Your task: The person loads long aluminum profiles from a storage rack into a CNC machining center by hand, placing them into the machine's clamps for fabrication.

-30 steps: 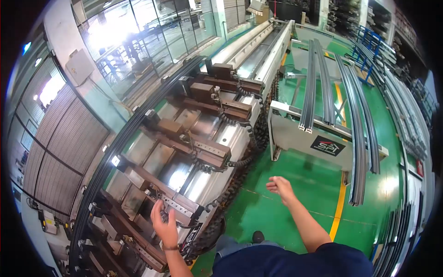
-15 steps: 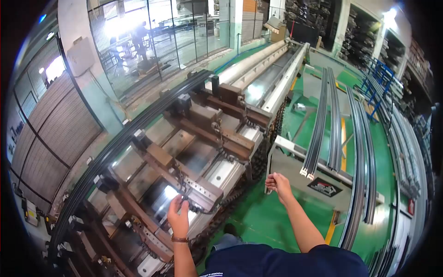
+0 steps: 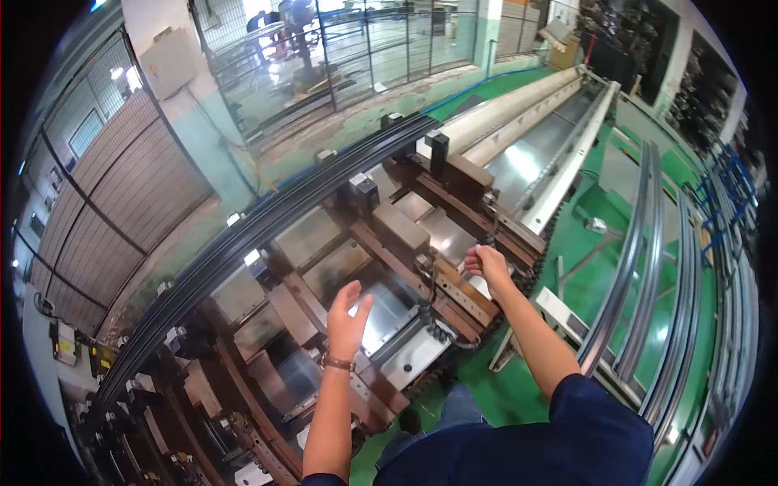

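Observation:
My left hand (image 3: 348, 326), with a brown band at the wrist, hovers over the machine bed, its thumb apart from its fingers. Nothing is in it. To its right, my right hand (image 3: 488, 269) is held above the machine with fingers curled in, and no object shows in them. Below both hands lies a machine with brown metal crossbeams (image 3: 394, 269) and bright metal plates. Long black profiles (image 3: 267, 212) run along its far side, beside black blocks (image 3: 365, 191). Neither hand touches the profiles.
At right, long dark profiles (image 3: 636, 267) lie on a grey stand over the green floor (image 3: 559, 279). A long pale rail bed (image 3: 519, 113) extends away. Wire mesh fencing and a pillar (image 3: 212, 121) line the far side. A blue rack (image 3: 729, 182) stands right.
My view has shifted left, bringing the machine nearer. My right hand has moved from beside the profile stand to above the machine. My left hand is farther over the bed.

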`<move>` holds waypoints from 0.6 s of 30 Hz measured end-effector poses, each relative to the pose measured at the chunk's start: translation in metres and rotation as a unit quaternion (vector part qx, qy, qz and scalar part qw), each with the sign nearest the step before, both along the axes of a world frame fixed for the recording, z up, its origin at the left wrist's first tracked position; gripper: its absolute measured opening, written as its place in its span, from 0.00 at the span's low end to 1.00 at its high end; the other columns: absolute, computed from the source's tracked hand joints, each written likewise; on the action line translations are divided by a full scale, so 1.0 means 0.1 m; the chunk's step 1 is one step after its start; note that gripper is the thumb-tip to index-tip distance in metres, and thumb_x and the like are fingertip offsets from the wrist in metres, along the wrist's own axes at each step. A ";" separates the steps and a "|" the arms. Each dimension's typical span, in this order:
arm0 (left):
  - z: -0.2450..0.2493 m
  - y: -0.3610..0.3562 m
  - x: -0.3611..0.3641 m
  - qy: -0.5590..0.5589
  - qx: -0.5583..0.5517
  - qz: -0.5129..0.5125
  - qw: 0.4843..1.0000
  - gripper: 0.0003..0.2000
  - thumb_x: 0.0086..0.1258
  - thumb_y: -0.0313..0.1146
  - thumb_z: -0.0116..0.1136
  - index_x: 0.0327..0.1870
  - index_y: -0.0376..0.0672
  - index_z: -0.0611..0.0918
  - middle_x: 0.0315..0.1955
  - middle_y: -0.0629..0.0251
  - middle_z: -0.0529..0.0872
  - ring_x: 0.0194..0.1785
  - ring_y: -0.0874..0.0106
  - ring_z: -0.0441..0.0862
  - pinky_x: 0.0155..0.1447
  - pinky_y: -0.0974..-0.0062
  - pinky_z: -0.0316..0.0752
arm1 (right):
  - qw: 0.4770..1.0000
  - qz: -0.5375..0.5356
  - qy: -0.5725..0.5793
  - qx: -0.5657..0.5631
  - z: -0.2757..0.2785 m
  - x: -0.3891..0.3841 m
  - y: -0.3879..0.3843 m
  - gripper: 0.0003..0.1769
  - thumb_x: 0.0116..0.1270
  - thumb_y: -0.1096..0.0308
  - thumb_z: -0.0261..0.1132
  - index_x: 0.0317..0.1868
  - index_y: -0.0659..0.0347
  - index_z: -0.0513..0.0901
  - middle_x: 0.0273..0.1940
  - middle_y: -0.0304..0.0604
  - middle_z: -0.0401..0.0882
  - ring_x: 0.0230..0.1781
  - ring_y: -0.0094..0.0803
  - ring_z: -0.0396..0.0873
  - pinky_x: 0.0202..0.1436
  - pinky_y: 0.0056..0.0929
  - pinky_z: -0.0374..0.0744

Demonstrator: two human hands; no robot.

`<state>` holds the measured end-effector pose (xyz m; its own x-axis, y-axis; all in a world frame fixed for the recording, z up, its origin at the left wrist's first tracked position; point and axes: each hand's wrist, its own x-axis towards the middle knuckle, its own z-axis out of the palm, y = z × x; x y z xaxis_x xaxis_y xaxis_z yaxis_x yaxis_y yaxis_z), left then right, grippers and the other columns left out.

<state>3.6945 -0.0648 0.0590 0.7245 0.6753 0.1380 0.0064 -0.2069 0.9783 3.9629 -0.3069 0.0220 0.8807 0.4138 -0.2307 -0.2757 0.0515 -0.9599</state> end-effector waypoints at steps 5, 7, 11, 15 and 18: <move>-0.42 0.71 1.15 0.052 0.014 0.064 0.996 0.24 0.72 0.33 0.66 0.66 0.33 0.76 0.62 0.50 0.82 0.67 0.61 0.79 0.71 0.65 0.71 | 0.997 0.070 0.030 -0.013 -0.45 1.21 1.28 0.17 0.75 0.58 0.57 0.44 0.64 0.84 0.34 0.42 0.85 0.33 0.28 0.83 0.39 0.27 0.79; -0.63 1.07 1.60 0.078 0.018 0.059 0.995 0.29 0.71 0.33 0.67 0.70 0.32 0.72 0.67 0.48 0.77 0.71 0.59 0.74 0.74 0.64 0.68 | 0.995 0.090 0.028 -0.014 -0.66 1.65 1.86 0.17 0.74 0.59 0.57 0.43 0.64 0.84 0.33 0.41 0.85 0.32 0.28 0.82 0.38 0.27 0.78; -1.16 1.79 2.34 0.159 0.092 0.096 0.978 0.37 0.68 0.36 0.70 0.74 0.32 0.66 0.71 0.44 0.72 0.75 0.56 0.70 0.76 0.61 0.65 | 0.992 0.119 0.024 0.033 -1.06 2.10 2.88 0.17 0.75 0.60 0.56 0.42 0.65 0.85 0.33 0.42 0.85 0.32 0.27 0.82 0.37 0.27 0.78; -1.50 2.34 2.84 0.123 0.180 0.140 0.966 0.36 0.63 0.34 0.69 0.72 0.30 0.69 0.64 0.39 0.78 0.70 0.50 0.74 0.73 0.60 0.68 | 0.989 0.118 0.022 0.085 -1.37 2.37 3.82 0.17 0.75 0.60 0.57 0.43 0.67 0.84 0.35 0.44 0.86 0.34 0.29 0.83 0.40 0.29 0.79; -1.65 2.77 3.01 0.223 0.174 0.133 0.950 0.34 0.63 0.30 0.67 0.72 0.34 0.70 0.66 0.42 0.78 0.72 0.52 0.73 0.73 0.64 0.67 | 0.988 0.092 0.009 0.127 -1.51 2.51 4.42 0.18 0.75 0.59 0.57 0.45 0.67 0.84 0.37 0.45 0.85 0.37 0.31 0.82 0.43 0.29 0.80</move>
<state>3.9954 0.2124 -0.1063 0.5741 0.8119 0.1056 0.5006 -0.4501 0.7394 4.2135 0.1351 -0.1292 0.7813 0.6137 -0.1137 -0.3201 0.2377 -0.9171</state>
